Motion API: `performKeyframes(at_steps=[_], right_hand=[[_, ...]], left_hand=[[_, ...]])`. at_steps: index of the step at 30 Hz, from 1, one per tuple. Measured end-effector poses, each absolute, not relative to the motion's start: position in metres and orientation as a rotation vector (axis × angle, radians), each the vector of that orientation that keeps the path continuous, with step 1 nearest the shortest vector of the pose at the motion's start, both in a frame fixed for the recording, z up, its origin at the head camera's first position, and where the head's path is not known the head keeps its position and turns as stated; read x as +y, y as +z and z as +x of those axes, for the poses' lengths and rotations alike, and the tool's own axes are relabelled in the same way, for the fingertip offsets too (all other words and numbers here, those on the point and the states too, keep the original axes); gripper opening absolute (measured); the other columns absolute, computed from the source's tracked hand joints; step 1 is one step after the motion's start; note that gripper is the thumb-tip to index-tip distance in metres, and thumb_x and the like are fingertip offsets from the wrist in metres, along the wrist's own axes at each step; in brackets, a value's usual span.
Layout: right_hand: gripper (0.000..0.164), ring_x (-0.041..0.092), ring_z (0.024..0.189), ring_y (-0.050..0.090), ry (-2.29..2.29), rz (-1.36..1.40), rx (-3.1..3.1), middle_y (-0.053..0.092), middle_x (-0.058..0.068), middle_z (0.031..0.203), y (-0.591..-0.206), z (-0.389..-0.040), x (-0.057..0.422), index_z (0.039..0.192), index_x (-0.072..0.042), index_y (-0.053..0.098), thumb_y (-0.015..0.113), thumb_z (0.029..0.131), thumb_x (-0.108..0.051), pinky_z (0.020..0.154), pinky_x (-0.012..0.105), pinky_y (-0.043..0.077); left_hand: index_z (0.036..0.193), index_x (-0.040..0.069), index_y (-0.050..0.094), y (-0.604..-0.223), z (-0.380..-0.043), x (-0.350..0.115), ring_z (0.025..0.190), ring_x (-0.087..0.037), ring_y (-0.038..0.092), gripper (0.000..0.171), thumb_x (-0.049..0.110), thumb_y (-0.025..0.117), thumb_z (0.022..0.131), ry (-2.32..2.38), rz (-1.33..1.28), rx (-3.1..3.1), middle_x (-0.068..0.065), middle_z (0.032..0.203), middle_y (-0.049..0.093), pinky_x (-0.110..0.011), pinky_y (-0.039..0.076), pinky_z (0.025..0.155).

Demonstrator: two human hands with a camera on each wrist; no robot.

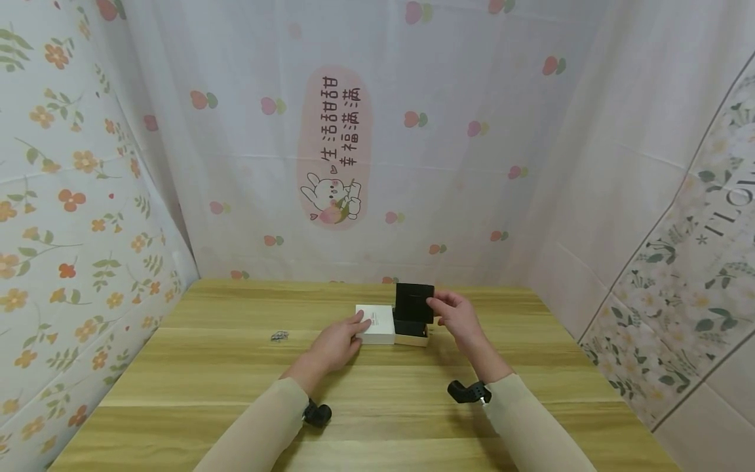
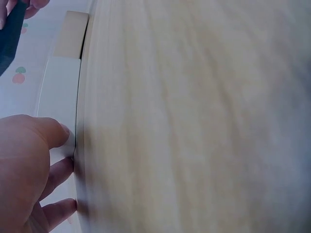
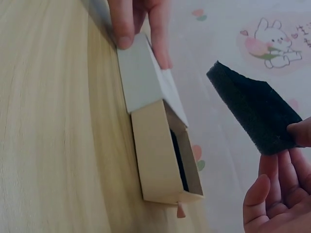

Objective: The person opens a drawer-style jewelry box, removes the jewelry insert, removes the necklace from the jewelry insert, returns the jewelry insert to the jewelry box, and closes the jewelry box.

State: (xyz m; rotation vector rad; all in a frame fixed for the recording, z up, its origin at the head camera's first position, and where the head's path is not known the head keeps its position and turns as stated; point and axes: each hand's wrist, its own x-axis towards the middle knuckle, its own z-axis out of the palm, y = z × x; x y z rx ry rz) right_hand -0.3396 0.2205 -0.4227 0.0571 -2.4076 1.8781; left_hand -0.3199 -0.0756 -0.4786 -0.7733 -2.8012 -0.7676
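Note:
A small drawer-style box lies on the table, its white sleeve (image 1: 382, 320) bearing small printed text. The beige inner tray (image 3: 158, 155) is slid part way out to the right, dark inside, with a small ribbon tab (image 3: 181, 211) at its end. My left hand (image 1: 337, 341) holds the sleeve at its left end, thumb on the front side and fingers over the top. Above the tray, my right hand (image 1: 461, 319) pinches a thin black foam pad (image 3: 255, 109) by its edge, thumb on one face and fingers behind. The pad is tilted upright, apart from the tray in the right wrist view.
A small silvery metal item (image 1: 280, 335), chain-like, lies on the wooden table (image 1: 377, 419) left of the left hand. Patterned cloth curtains (image 1: 248, 151) enclose the table at the back and both sides. Black wrist mounts (image 1: 468, 392) stick out from the sleeves.

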Motion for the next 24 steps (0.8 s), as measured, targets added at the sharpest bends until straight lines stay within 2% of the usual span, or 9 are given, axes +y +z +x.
performKeyframes(at_steps=[5, 10, 16, 20, 24], right_hand=[[0.038, 0.017, 0.099, 0.062, 1.822, 0.019, -2.441, 0.071, 0.01, 0.124, -0.428, -0.34, 0.221, 0.135, 0.002, 0.069, 0.07, 0.109, -0.026, 0.079, 0.026, 0.054], [0.035, 0.016, 0.093, 0.061, 1.794, -0.028, -2.456, 0.07, 0.007, 0.114, -0.434, -0.344, 0.221, 0.133, 0.003, 0.07, 0.07, 0.109, -0.023, 0.079, 0.026, 0.054], [0.038, 0.014, 0.089, 0.061, 1.744, -0.066, -2.496, 0.072, 0.01, 0.11, -0.44, -0.347, 0.221, 0.132, 0.006, 0.072, 0.07, 0.109, -0.024, 0.077, 0.026, 0.055], [0.037, 0.014, 0.086, 0.06, 1.739, -0.093, -2.503, 0.071, 0.005, 0.098, -0.444, -0.349, 0.221, 0.129, 0.007, 0.074, 0.07, 0.109, -0.024, 0.075, 0.025, 0.054], [0.035, 0.014, 0.085, 0.059, 1.732, -0.116, -2.509, 0.068, 0.004, 0.093, -0.446, -0.35, 0.221, 0.127, 0.008, 0.074, 0.069, 0.109, -0.021, 0.073, 0.024, 0.054]], left_hand=[[0.158, 0.009, 0.06, -0.479, -0.321, -0.075, 0.149, -0.044, 0.057, 0.052, 0.002, 0.066, 0.106, -0.776, -0.778, -2.795, -0.021, 0.169, 0.049, -0.056, 0.054, 0.115], [0.158, 0.009, 0.061, -0.479, -0.321, -0.075, 0.148, -0.045, 0.057, 0.052, 0.002, 0.065, 0.107, -0.775, -0.78, -2.789, -0.021, 0.169, 0.049, -0.056, 0.055, 0.115], [0.158, 0.009, 0.061, -0.479, -0.32, -0.075, 0.148, -0.046, 0.058, 0.052, 0.001, 0.065, 0.107, -0.779, -0.783, -2.79, -0.022, 0.169, 0.049, -0.056, 0.056, 0.112], [0.158, 0.009, 0.061, -0.478, -0.319, -0.075, 0.148, -0.045, 0.058, 0.052, 0.002, 0.065, 0.107, -0.776, -0.776, -2.792, -0.021, 0.169, 0.049, -0.056, 0.056, 0.113], [0.158, 0.009, 0.061, -0.478, -0.319, -0.075, 0.147, -0.046, 0.059, 0.052, 0.003, 0.066, 0.107, -0.769, -0.779, -2.782, -0.022, 0.169, 0.05, -0.056, 0.057, 0.11]])
